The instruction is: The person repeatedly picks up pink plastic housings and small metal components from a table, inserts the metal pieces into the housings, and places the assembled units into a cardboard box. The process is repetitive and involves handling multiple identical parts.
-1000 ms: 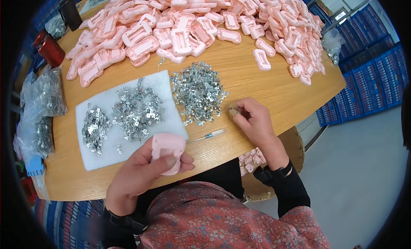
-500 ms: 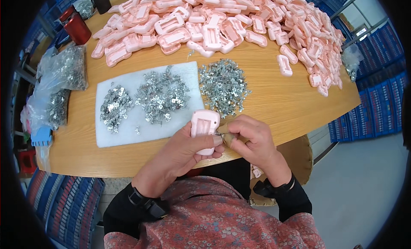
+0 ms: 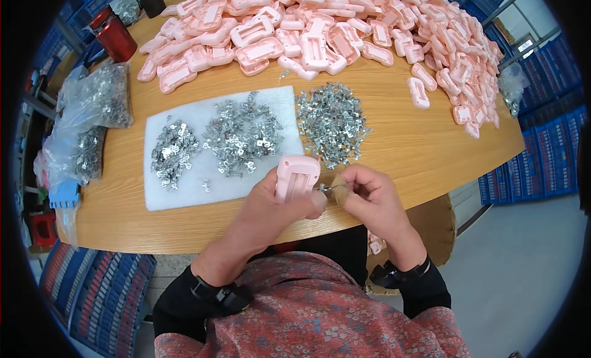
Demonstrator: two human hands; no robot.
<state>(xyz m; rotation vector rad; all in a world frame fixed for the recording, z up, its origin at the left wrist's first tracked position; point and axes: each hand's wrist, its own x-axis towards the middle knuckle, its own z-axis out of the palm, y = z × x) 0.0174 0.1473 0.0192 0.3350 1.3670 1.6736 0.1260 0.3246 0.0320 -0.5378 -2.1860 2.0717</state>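
My left hand (image 3: 271, 204) is wrapped round a pink plastic housing (image 3: 297, 173) with a rectangular recess, held tilted above the table's near edge. Just right of it, my right hand (image 3: 372, 195) pinches a small metal piece (image 3: 326, 188) between thumb and forefinger. Tan coverings show on those fingertips. The metal piece is near the left thumb; whether it touches the housing I cannot tell. Beyond the hands lie a pile of small metal contact pieces (image 3: 332, 124) on the wood and two more heaps, one large (image 3: 243, 136) and one smaller (image 3: 174, 152), on a white foam sheet (image 3: 184, 201).
A big mound of pink housings (image 3: 314, 44) covers the far side of the wooden table (image 3: 400, 142). At the left are clear bags of metal parts (image 3: 104, 99) and a red canister (image 3: 115, 38). Below the right edge stands a cardboard box (image 3: 440, 229).
My right hand has drawn slightly right, away from the housing, with the metal piece still pinched. The housing has tilted a little in my left hand. The whole view has shifted slightly.
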